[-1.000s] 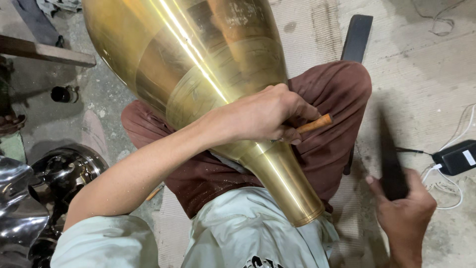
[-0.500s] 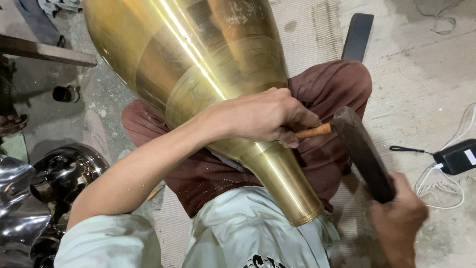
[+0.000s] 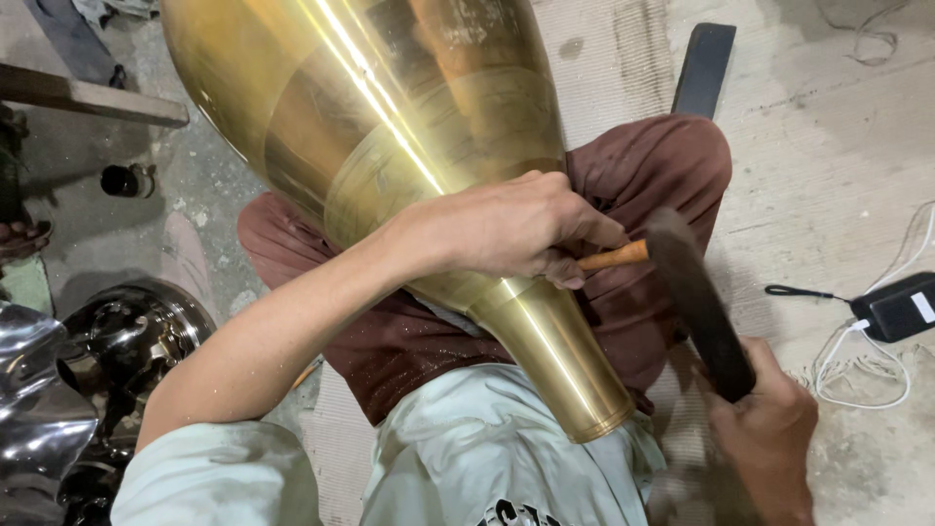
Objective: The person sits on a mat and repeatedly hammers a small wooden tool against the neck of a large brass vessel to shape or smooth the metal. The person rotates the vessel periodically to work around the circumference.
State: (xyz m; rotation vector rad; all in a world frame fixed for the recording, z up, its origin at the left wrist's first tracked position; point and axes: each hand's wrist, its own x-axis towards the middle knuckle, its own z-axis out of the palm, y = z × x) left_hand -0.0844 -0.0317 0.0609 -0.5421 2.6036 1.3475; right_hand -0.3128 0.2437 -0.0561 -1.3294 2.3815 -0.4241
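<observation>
Big brass vessel (image 3: 390,127) lying across the lap, wide body toward the top of the view, narrow neck (image 3: 555,360) pointing down toward the pale shirt (image 3: 487,458). Left hand (image 3: 516,229) laid over the vessel just where the body narrows, grip closed around a small tool with an orange wooden handle (image 3: 616,257), only the end of the handle showing out past the fingers. Right hand (image 3: 765,429) low at the right, grip closed tight around the handle of a dark hammer (image 3: 696,297), the head of the hammer touching or almost touching the end of the wooden handle; not possible to tell which. Brown trousers (image 3: 662,175) under the vessel, knees bent. On the floor (image 3: 828,127) at the right, a black charger block (image 3: 896,307) with a white cable (image 3: 867,390), well apart from the hands. At the left, shiny steel pieces (image 3: 117,341) on the ground, and a dark flat bar (image 3: 703,68) beyond the knee
</observation>
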